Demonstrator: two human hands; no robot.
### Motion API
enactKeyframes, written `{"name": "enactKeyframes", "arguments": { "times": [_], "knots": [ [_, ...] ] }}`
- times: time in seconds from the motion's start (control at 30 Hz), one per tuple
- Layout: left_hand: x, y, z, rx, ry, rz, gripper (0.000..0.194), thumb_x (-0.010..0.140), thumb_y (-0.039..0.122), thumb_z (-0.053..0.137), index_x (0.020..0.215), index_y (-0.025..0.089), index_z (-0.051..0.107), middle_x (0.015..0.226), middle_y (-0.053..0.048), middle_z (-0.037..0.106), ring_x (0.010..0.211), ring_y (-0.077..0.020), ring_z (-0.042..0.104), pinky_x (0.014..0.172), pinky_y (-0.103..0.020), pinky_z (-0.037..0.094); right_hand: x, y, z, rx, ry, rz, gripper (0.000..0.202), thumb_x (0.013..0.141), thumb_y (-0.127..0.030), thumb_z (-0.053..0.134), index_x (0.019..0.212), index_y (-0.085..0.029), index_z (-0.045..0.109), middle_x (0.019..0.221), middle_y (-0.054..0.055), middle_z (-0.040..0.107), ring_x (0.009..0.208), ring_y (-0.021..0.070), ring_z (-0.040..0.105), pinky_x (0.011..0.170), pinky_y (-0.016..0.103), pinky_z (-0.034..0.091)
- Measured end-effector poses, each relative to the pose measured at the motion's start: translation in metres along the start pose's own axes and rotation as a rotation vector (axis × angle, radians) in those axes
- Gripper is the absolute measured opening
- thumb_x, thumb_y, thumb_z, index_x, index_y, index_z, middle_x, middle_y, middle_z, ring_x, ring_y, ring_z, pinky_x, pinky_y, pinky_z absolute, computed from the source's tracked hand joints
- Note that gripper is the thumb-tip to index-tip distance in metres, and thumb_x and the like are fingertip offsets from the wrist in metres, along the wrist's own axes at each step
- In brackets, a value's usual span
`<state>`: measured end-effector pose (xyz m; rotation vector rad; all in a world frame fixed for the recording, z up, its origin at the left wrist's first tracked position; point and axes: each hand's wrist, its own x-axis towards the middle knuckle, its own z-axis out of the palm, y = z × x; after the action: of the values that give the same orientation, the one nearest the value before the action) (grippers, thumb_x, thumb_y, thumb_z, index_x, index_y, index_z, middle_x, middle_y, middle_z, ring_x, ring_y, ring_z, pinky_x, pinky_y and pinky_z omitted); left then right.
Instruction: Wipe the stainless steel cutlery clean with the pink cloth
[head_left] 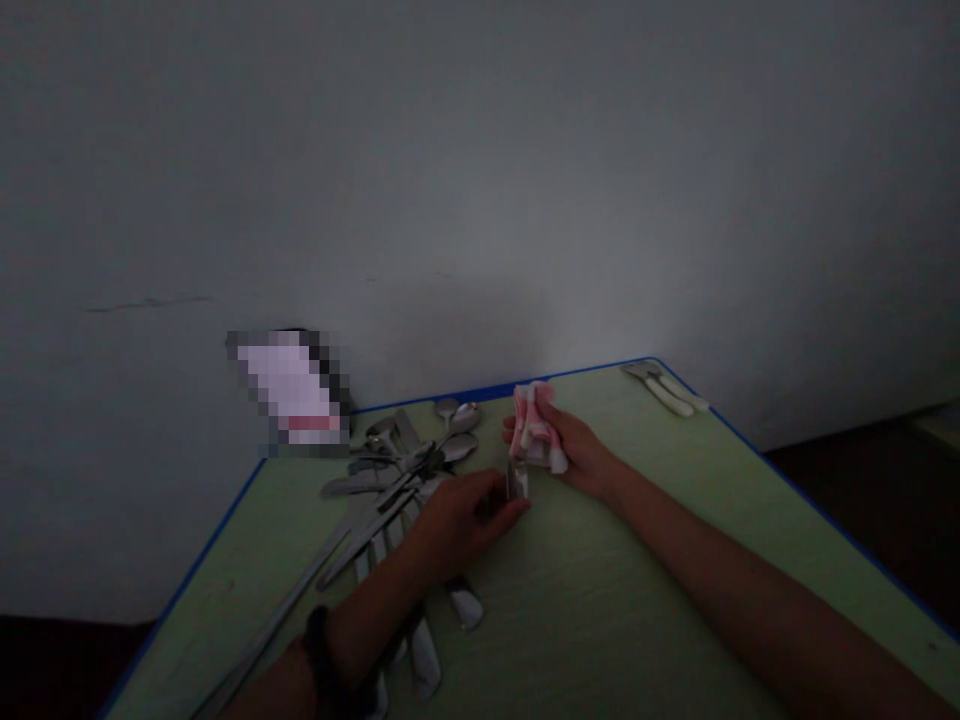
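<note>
My left hand is closed on a shiny metal spoon, its fingers and thumb pinching it; much of the spoon is hidden. Wrapped in the fingers of my right hand is a crumpled pink and white cloth, just above and touching or very near the spoon. Under and beside my left forearm lies a loose pile of metal cutlery, with several spoons and flat handles pointing different ways. A spoon bowl shows at the pile's far side.
A pixelated phone-like object leans on the wall at the table's far left corner. Two white-handled utensils lie near the far right corner. The green table has a blue edge and meets a grey wall behind.
</note>
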<state>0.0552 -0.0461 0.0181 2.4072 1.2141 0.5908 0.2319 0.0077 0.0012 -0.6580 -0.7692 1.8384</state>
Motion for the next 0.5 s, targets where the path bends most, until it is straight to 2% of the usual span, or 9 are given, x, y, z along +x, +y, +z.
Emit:
{"name": "enactKeyframes", "arguments": {
  "times": [0.13, 0.3, 0.5],
  "knots": [
    [-0.0015, -0.0025, 0.0016, 0.025, 0.024, 0.018, 0.025, 0.084, 0.036, 0.048, 0.067, 0.018, 0.048, 0.055, 0.005, 0.047, 0.050, -0.0090, 0.045, 0.050, -0.021, 0.030, -0.0016, -0.0008, 0.0034, -0.010, -0.018, -0.002, 0.037, 0.082, -0.045, 0.053, 0.094, -0.011, 0.061, 0.080, 0.009, 0.069, 0.068, 0.0160, 0.065, 0.064, 0.028, 0.053],
    [-0.0029, -0.0073, 0.0028, 0.020, 0.089, 0.010, 0.026, 0.084, 0.031, 0.044, 0.062, 0.018, 0.042, 0.052, 0.006, 0.041, 0.047, -0.0077, 0.041, 0.049, -0.021, 0.027, 0.0003, -0.0043, 0.0063, 0.082, -0.012, 0.037, 0.053, 0.084, -0.060, 0.036, 0.094, -0.013, 0.058, 0.078, 0.009, 0.068, 0.069, 0.0185, 0.066, 0.070, 0.035, 0.052],
    [-0.0034, -0.0063, 0.0013, 0.000, 0.063, 0.046, 0.028, 0.085, 0.031, 0.043, 0.060, 0.018, 0.041, 0.051, 0.007, 0.039, 0.046, -0.0072, 0.039, 0.048, -0.021, 0.026, 0.0045, -0.0035, 0.0030, 0.151, 0.006, 0.011, 0.054, 0.083, -0.063, 0.032, 0.093, -0.016, 0.056, 0.077, 0.008, 0.068, 0.073, 0.0202, 0.065, 0.071, 0.037, 0.051]
  ]
}}
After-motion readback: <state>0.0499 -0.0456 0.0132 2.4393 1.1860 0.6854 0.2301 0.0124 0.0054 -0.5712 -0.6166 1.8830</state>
